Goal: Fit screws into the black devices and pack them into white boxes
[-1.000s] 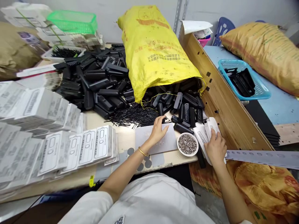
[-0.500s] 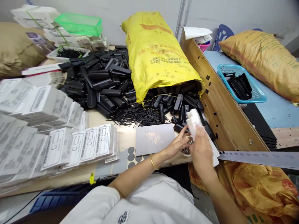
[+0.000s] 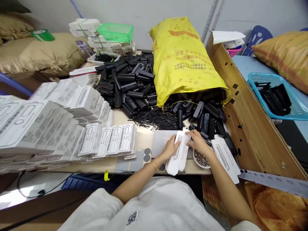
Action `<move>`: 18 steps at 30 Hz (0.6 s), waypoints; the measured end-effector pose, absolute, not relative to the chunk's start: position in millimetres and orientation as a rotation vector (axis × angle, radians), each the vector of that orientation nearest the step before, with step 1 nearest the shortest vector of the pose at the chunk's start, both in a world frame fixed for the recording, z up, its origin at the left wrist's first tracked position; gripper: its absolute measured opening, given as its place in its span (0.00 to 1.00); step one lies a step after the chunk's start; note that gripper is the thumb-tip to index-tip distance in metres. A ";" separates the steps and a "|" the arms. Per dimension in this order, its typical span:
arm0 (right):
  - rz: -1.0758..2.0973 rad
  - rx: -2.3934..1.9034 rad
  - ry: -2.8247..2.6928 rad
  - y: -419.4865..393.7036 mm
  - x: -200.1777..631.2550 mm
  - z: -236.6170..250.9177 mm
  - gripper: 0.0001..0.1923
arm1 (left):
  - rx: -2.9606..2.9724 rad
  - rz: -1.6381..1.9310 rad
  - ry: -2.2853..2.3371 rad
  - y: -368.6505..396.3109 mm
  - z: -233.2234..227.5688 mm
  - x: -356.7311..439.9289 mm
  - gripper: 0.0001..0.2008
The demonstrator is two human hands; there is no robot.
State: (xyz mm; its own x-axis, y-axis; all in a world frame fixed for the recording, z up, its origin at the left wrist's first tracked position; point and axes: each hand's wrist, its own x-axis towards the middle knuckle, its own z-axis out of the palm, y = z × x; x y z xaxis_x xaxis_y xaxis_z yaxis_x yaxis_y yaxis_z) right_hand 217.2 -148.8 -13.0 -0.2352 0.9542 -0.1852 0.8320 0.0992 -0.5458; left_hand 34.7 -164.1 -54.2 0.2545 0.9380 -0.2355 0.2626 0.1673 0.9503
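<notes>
A small stack of printed white cards (image 3: 179,155) is in front of me, over the grey sheet (image 3: 160,138). My left hand (image 3: 170,148) is closed round its left edge, thumb on the printed face. My right hand (image 3: 198,143) pinches its upper right edge between thumb and fingers. Below my right wrist sits a white bowl of small metal screws (image 3: 201,159), partly covered by that forearm. More white cards (image 3: 225,157) lie fanned to the right of the bowl.
Stacked printed white cards (image 3: 115,139) fill the left side. Black plastic cases (image 3: 130,78) are heaped behind, some spilling from a yellow sack (image 3: 185,61). Thin black strips (image 3: 161,120) lie before them. A wooden board (image 3: 255,128) bounds the right side, with a blue basket (image 3: 298,110) beyond.
The view has swung left. My right hand has moved from above the screw bowl to the cards that both hands now hold. Other cards now lie right of the bowl.
</notes>
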 end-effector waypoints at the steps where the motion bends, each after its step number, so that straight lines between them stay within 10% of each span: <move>1: 0.861 -1.803 -2.151 -145.3 218.7 -14.6 0.26 | 1.338 0.744 1.272 -167.8 -56.5 38.2 0.21; 18: 0.878 -1.659 -2.088 -123.9 227.8 -4.3 0.05 | 1.513 0.769 1.430 -166.9 -52.5 52.8 0.35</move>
State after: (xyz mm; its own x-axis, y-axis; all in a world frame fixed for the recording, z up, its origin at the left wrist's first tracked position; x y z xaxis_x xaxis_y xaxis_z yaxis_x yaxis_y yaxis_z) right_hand 227.8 -123.9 -4.3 -0.2660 0.9570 -0.1156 0.7522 0.1311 -0.6458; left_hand 52.8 -166.9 -52.5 0.1414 0.9808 -0.1344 0.4283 0.0618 0.9015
